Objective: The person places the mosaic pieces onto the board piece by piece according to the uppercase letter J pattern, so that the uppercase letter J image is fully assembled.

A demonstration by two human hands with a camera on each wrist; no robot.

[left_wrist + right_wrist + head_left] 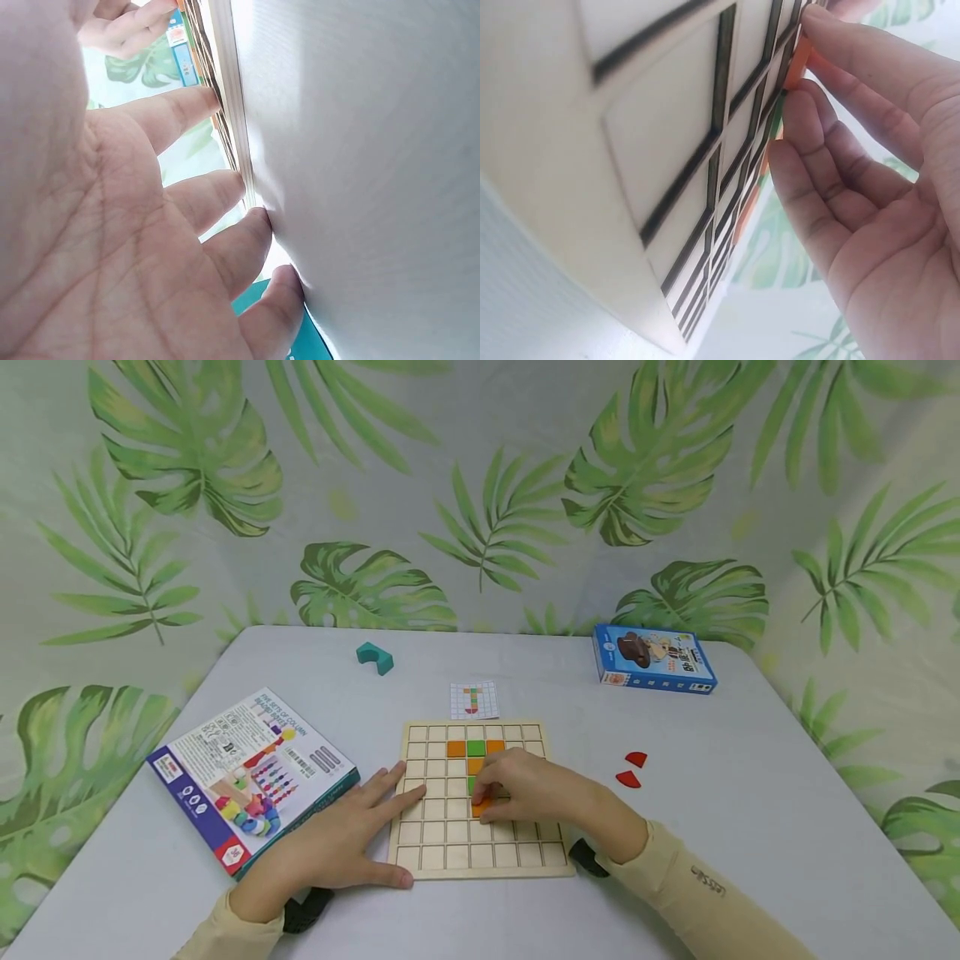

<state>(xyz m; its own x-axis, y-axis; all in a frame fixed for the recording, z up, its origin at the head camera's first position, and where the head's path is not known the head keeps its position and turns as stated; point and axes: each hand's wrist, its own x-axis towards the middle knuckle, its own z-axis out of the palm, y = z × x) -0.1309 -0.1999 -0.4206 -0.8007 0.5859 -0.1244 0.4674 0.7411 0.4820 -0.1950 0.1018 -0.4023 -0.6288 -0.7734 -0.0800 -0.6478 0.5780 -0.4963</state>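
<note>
On the table lies a wooden grid board (433, 857) with orange and green square tiles set in a T shape. My right hand (517, 785) reaches over the board from the right. Its thumb and fingertips pinch an orange tile (478, 810) at the lower end of the column, seen edge-on as an orange strip (799, 63) in the right wrist view. The fingers partly hide the green tile (471, 786) just above. My left hand (360, 827) lies spread at the board's left side, fingertips touching its edge (234, 97) in the left wrist view.
A small pattern card (486, 688) lies beyond the board. Two red quarter-round pieces (628, 779) are to the right. A boxed toy (262, 760) stands close by my left forearm. A blue box (656, 660) and a teal block (375, 657) sit at the back.
</note>
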